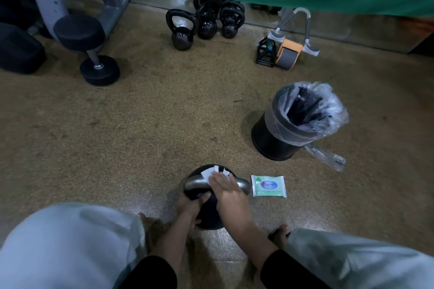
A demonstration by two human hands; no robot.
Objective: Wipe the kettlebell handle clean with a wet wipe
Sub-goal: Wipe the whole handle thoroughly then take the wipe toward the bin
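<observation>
Kettlebell handle [195, 184], grey, atop the kettlebell [207, 214], upright on the floor [141, 148], near, between the knees. Wet wipe [207, 173] draped over the handle's middle, pressed down by the flat-fingered right hand [226, 192], forearm angled in from the right. Left hand [191, 204] curled round the kettlebell just under the handle, steadying. Likely risks: wipe bunching or sliding off under so flat a press, handle ends left unwiped. Wipe pack [269, 186] just right; lined bin [277, 145] farther right.

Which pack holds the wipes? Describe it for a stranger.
Find the black bin with the clear liner. Nearer the person, right of the kettlebell being wiped, lies the wipe pack. Among dark gear, it alone is flat, pale green, blue-labelled.
</observation>
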